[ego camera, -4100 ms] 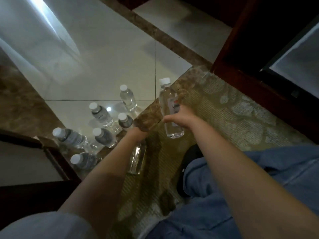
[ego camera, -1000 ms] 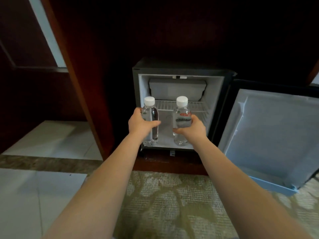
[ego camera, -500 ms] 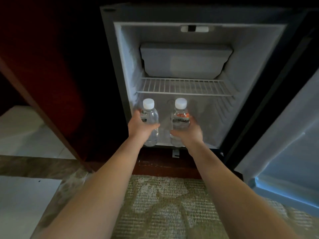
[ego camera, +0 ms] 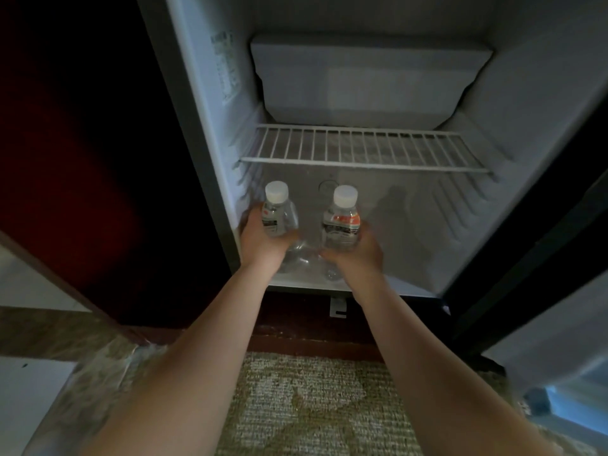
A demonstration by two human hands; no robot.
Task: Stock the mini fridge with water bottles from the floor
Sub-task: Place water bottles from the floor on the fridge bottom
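The open mini fridge fills the view, white inside, with a wire shelf across its middle. My left hand grips a clear water bottle with a white cap, upright, at the left of the bottom compartment. My right hand grips a second water bottle, which has a red-and-dark label, just to the right of the first. Both bottles are inside the fridge below the wire shelf, close to its floor; I cannot tell whether they touch it.
The fridge door stands open at the right. A dark red wooden cabinet panel borders the fridge on the left. A white cooling box sits above the wire shelf. Patterned carpet and pale floor tiles lie below.
I have moved closer to the fridge. Both hands have carried their bottles forward, past the front edge and into the bottom compartment under the wire shelf.
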